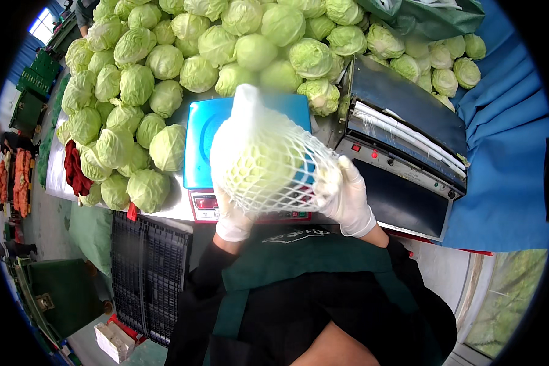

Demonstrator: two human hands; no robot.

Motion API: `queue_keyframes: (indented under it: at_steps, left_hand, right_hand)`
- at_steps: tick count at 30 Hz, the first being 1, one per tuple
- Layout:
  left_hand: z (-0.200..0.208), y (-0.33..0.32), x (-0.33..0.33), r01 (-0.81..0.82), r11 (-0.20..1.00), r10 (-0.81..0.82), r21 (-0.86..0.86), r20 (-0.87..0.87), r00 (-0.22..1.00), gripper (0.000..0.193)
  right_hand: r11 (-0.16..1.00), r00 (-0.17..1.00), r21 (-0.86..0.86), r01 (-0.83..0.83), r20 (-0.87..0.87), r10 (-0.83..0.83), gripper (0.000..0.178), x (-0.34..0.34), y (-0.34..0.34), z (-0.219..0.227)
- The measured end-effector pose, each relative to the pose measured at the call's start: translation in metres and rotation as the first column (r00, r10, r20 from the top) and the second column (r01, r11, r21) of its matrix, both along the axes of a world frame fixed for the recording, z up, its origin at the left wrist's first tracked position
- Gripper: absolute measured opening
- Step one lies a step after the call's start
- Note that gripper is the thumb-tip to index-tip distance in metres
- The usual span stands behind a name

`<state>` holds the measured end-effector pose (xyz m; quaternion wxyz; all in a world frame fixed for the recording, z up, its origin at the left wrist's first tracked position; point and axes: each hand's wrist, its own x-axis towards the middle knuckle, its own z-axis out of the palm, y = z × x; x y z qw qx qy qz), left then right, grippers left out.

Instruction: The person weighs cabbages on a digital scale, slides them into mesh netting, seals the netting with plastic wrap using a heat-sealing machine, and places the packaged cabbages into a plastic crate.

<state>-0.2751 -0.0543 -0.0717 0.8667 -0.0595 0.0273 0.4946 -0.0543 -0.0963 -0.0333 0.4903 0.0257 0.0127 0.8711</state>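
Observation:
A pale green cabbage (259,166) in a white foam net sleeve (245,116) is held in front of my chest, over the blue-topped weighing scale (196,172). My left hand (233,218), in a white glove, is closed around its lower left side, its fingers partly hidden by the net. My right hand (352,200), also gloved, grips the right side, where the netting is bunched. A narrow gathered end of the sleeve sticks up on the far side. The net stands between me and most of the scale's top.
Loose cabbages (135,84) are heaped across the table's far and left sides. To the right stands a film-wrapping machine (402,131) beside a blue curtain (506,165). A dark red cloth (76,169) lies at the left. Black plastic crates (149,274) stand below the table's front edge.

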Motion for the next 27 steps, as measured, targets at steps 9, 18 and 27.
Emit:
queue_keyframes:
  at_steps: [9, 18, 27]
  left_hand:
    - [0.026, -0.009, 0.004, 0.05, 0.98, 0.068, 0.191, -0.563, 0.824, 0.074]
    - [0.067, 0.008, -0.003, 0.472, 0.759, 0.048, 0.448, -0.761, 0.646, 0.064]
    - [0.098, 0.05, 0.001, 0.677, 0.611, 0.267, 0.409, -0.912, 0.31, 0.025]
  right_hand:
    - [0.883, 0.134, 0.435, -0.175, 0.899, -0.416, 0.045, -0.004, 0.025, -0.057]
    - [0.997, 0.968, -0.073, -0.033, 0.244, 0.05, 0.07, 0.014, -0.014, -0.011]
    - [0.947, 0.881, 0.182, 0.266, 0.353, -0.315, 0.074, 0.047, -0.022, 0.012]
